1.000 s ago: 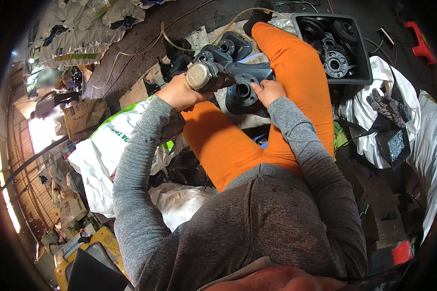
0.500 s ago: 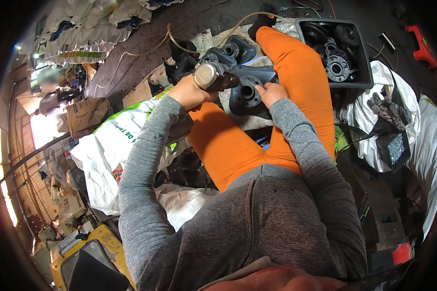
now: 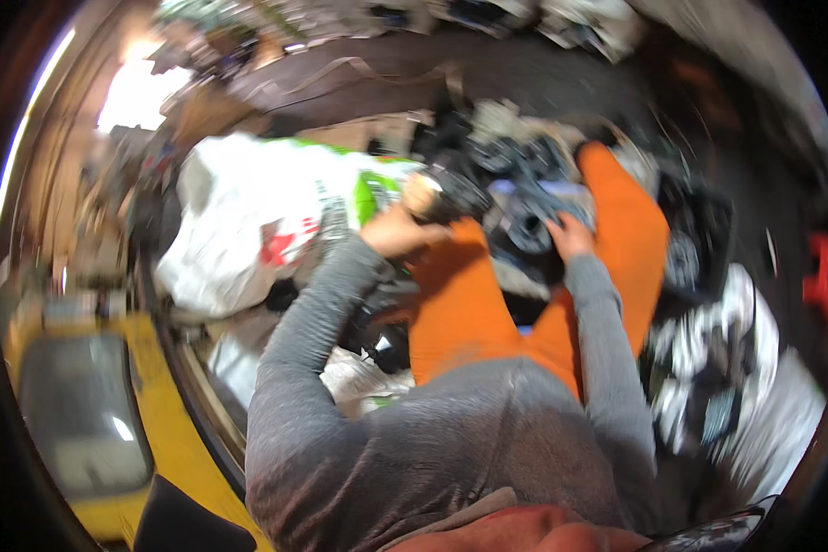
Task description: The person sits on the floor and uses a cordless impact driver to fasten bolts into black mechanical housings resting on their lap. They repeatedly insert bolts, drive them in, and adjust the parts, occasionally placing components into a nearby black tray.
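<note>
The view is smeared by motion. My left hand (image 3: pixel 400 232) is wrapped round what looks like an impact wrench (image 3: pixel 458 191), with a round pale rear end and a dark body, over my left thigh. Between my thighs lies a dark grey metal flanged hub (image 3: pixel 527 228), a round face with a centre hole on a broader bracket. The fingers of my right hand (image 3: pixel 572 236) grip its right edge. The wrench's front end points toward the hub, apart from it. Beyond the hub sit more dark hub parts (image 3: pixel 545 158).
A white and green sack (image 3: pixel 230 230) lies at my left, with a yellow-framed panel (image 3: pixel 147 396) nearer. At my right stand a dark bin (image 3: pixel 708 221) of metal parts, white sacking (image 3: pixel 745 313) and a red object (image 3: pixel 819 271). A hose crosses the floor ahead.
My view has swung left, so the scene sits further right and lower. The wrench has drawn a little away from the hub. My right hand remains at the hub.
</note>
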Action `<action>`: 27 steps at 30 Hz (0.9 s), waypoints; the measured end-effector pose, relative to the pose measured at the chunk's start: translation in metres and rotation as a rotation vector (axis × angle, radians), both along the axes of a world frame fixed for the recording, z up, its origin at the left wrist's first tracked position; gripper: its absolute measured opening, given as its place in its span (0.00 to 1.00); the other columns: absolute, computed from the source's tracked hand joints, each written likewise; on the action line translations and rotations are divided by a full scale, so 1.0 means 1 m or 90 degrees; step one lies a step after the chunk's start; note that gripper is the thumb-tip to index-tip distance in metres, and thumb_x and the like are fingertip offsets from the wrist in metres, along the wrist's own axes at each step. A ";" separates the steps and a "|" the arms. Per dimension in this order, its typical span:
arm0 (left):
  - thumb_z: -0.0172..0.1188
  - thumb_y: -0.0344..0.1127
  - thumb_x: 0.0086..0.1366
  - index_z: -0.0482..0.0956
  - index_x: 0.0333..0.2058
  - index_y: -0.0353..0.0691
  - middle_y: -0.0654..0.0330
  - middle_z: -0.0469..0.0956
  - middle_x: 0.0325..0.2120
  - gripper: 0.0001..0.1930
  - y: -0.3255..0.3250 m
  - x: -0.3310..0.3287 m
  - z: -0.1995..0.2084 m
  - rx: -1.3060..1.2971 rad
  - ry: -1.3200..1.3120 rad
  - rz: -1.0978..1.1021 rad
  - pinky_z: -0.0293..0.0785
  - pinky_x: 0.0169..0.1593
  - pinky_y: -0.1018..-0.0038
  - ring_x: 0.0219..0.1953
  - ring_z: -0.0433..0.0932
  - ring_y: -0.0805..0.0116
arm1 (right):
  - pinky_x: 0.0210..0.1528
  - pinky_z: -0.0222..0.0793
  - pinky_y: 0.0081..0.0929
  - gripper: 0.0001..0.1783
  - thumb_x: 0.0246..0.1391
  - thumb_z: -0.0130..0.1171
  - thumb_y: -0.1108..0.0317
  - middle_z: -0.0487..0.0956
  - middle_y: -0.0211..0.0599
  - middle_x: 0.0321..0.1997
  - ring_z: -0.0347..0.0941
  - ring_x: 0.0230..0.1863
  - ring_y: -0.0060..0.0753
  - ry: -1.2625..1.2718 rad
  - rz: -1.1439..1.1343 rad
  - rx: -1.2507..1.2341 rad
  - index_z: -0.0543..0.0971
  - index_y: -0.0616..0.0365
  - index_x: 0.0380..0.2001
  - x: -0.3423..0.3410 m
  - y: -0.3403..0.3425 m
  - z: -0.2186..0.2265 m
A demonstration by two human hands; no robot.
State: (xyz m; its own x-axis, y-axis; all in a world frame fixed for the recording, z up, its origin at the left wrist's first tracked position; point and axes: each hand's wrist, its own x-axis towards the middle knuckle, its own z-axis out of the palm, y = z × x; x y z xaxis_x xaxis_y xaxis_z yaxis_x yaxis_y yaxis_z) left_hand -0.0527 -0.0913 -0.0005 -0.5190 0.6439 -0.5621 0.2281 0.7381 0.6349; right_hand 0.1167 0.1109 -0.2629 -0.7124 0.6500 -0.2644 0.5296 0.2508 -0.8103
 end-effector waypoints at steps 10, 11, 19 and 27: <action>0.68 0.41 0.57 0.75 0.49 0.37 0.58 0.81 0.41 0.23 -0.074 0.064 -0.005 0.245 0.012 -0.083 0.73 0.51 0.71 0.45 0.77 0.69 | 0.35 0.72 0.23 0.29 0.57 0.57 0.67 0.78 0.36 0.49 0.74 0.41 0.23 0.214 -0.072 -0.669 0.67 0.60 0.61 0.054 0.007 0.001; 0.68 0.42 0.58 0.75 0.49 0.37 0.55 0.80 0.44 0.24 -0.074 0.070 -0.010 0.256 -0.033 -0.091 0.71 0.54 0.70 0.45 0.77 0.67 | 0.37 0.73 0.22 0.28 0.57 0.54 0.71 0.77 0.35 0.51 0.74 0.43 0.24 0.227 -0.039 -0.711 0.66 0.60 0.62 0.060 -0.003 0.010; 0.70 0.39 0.54 0.74 0.50 0.36 0.54 0.80 0.43 0.27 -0.051 0.087 -0.014 0.321 -0.100 -0.112 0.73 0.52 0.68 0.45 0.77 0.63 | 0.54 0.75 0.30 0.30 0.59 0.51 0.77 0.73 0.42 0.56 0.75 0.51 0.28 0.405 -0.141 -0.860 0.61 0.59 0.65 0.064 -0.040 0.085; 0.70 0.39 0.54 0.74 0.50 0.36 0.52 0.80 0.44 0.26 -0.059 0.083 -0.012 0.285 -0.068 -0.097 0.72 0.53 0.67 0.46 0.77 0.61 | 0.48 0.78 0.24 0.25 0.60 0.55 0.74 0.79 0.31 0.46 0.77 0.46 0.22 0.404 -0.150 -0.864 0.67 0.57 0.61 0.066 -0.046 0.086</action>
